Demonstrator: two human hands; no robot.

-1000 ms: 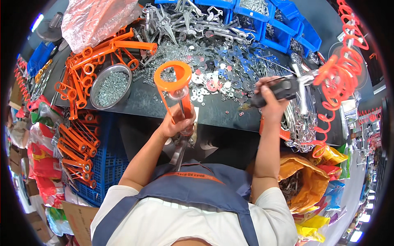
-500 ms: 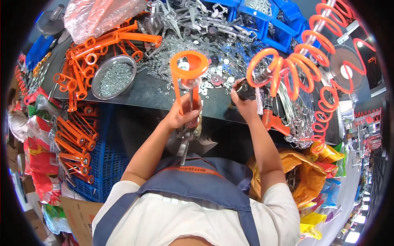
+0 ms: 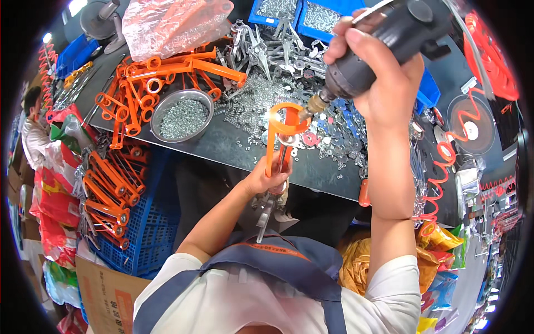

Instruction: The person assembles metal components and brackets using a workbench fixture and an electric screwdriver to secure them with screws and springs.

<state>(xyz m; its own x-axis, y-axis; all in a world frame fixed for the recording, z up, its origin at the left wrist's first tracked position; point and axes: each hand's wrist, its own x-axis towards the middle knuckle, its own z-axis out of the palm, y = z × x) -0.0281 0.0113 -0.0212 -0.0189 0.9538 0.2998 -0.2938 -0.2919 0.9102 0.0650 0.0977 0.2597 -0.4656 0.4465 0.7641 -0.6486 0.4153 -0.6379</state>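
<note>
My left hand (image 3: 267,177) is closed round an orange caulking gun (image 3: 271,147), held upright over the table's front edge. Its open ring faces up, and the metal handle parts hang below my fingers. In my right hand (image 3: 392,92) is a black power screwdriver (image 3: 356,73), raised and tilted down to the left. The brass-coloured nose of the screwdriver points into the ring from the right; whether its tip touches anything inside I cannot tell. Behind the gun lie loose small washers and metal pieces (image 3: 256,103).
A steel bowl (image 3: 210,108) of small fasteners stands left of the gun, beside piled orange gun frames (image 3: 130,103). Grey metal levers (image 3: 258,53) and blue bins (image 3: 303,28) sit behind. A red coiled air hose (image 3: 445,150) hangs at right. A blue crate (image 3: 161,234) stands below left.
My right hand has lifted the black screwdriver from the table's right side up and over to the gun's ring. The view has shifted; my left hand still grips the caulking gun.
</note>
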